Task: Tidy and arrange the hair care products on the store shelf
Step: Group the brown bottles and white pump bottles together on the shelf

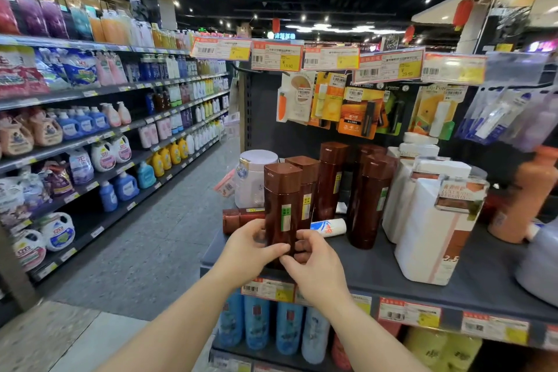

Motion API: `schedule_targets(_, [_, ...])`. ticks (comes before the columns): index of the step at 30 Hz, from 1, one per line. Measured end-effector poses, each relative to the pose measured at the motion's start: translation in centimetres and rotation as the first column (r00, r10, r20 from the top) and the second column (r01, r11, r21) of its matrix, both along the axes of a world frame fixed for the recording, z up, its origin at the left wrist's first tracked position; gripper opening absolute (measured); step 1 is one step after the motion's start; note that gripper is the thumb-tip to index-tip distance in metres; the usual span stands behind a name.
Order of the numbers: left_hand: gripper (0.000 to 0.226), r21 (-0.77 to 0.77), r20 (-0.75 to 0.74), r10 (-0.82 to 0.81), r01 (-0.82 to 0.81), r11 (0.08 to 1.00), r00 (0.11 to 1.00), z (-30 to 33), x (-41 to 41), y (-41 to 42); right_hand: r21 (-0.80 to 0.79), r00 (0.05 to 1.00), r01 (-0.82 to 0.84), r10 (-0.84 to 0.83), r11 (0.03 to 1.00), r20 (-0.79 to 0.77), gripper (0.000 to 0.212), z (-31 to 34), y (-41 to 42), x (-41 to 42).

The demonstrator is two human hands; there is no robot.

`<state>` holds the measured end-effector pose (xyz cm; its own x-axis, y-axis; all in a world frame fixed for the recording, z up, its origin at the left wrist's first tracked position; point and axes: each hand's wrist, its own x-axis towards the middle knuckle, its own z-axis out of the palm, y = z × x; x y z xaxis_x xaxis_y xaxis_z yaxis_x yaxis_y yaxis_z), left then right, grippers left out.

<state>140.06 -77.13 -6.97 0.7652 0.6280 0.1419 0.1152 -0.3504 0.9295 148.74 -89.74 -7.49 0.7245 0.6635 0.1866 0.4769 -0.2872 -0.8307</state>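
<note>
While reaching forward, left hand (252, 246) and right hand (311, 257) both grip brown bottle (282, 208), fingers curled round its base, upright above fingertips.

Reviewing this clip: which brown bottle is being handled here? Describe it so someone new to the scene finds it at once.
Start at the dark shelf under the hanging price tags. At its front left edge stands the held brown bottle, with the left hand and the right hand gripping its base. Unlike the other upright brown bottles behind, it is nearest the camera and bears a green label.
</note>
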Motion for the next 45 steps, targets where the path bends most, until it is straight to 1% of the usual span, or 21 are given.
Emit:
schedule_targets(2, [0.036,-0.025,0.073,-0.021,0.023,0.999,0.997,0.4,0.2,-0.9,0.043,0.999,0.015,-0.016,0.999,0.030,0.037,0.2,-0.5,0.0])
schedule_targets(4, [0.038,-0.022,0.139,-0.041,0.044,0.999,0.990,0.9,0.6,-1.9,0.101,0.998,0.033,-0.038,0.994,0.046,0.035,0.6,-1.4,0.3])
schedule_targets(6, [0.039,-0.011,0.152,-0.075,0.077,0.997,0.986,1.0,1.8,-2.9,0.156,0.996,0.072,-0.080,0.985,0.048,0.035,0.9,-2.7,0.9])
schedule_targets(8, [0.039,0.017,0.137,-0.111,0.109,0.994,0.984,1.0,3.4,-4.2,0.174,0.990,0.120,-0.131,0.977,0.057,0.036,1.0,-4.2,1.8])
schedule_targets(12, [0.037,0.023,0.099,-0.168,0.166,0.986,0.981,0.8,7.4,-6.5,0.112,0.975,0.205,-0.213,0.972,0.064,0.040,0.6,-6.9,4.1])
schedule_targets(16, [0.033,0.033,0.042,-0.193,0.192,0.981,0.980,-0.1,11.2,-8.3,0.027,0.963,0.257,-0.259,0.966,0.074,0.050,-0.6,-8.4,6.2])
schedule_targets(18, [0.036,0.028,0.039,-0.164,0.163,0.986,0.986,-1.7,12.8,-8.6,-0.046,0.957,0.283,-0.279,0.958,0.072,0.061,-1.2,-8.6,7.0])
schedule_targets(20, [0.036,0.033,0.035,-0.139,0.138,0.990,0.990,-2.2,13.4,-9.1,-0.086,0.957,0.288,-0.282,0.954,0.067,0.071,-1.6,-8.8,7.4])
schedule_targets(29, [0.032,0.022,0.043,-0.158,0.157,0.987,0.986,-1.7,13.6,-9.9,-0.086,0.958,0.286,-0.283,0.954,0.044,0.067,-1.1,-9.3,7.8])
schedule_targets(34, [0.033,0.044,0.033,-0.162,0.160,0.986,0.986,-1.6,13.3,-9.8,-0.051,0.961,0.273,-0.271,0.961,0.056,0.061,-1.0,-9.7,7.6])
schedule_targets(39, [0.034,0.063,0.033,-0.137,0.135,0.989,0.990,-1.6,13.2,-10.0,-0.065,0.962,0.270,-0.266,0.961,0.058,0.064,-0.9,-9.6,7.6])
schedule_targets(45, [0.039,0.058,0.012,-0.152,0.151,0.987,0.988,-1.3,13.0,-9.7,-0.086,0.971,0.239,-0.238,0.967,0.032,0.070,-1.1,-9.5,7.8])
